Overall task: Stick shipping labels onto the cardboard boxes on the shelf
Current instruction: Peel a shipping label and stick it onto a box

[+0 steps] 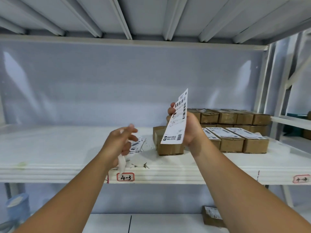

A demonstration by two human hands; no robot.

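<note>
My right hand (190, 126) grips a long white shipping label (176, 118) and holds it upright above the white shelf (67, 148). My left hand (120, 143) hovers to its left, with a crumpled strip of white backing paper (121, 163) hanging from its curled lower fingers. Directly behind the label stand plain cardboard boxes (170, 147). To the right sit boxes with labels on top (232, 140). More brown boxes (235, 116) are stacked at the back right. A small pile of loose labels (138, 145) lies on the shelf behind my left hand.
The shelf's front edge carries a tag reading 4-3 (125, 177) and another tag (301, 179) at the right. One labelled box (212, 216) sits on the lower shelf. A blue container (16, 206) stands at the lower left. The upper shelf's underside spans overhead.
</note>
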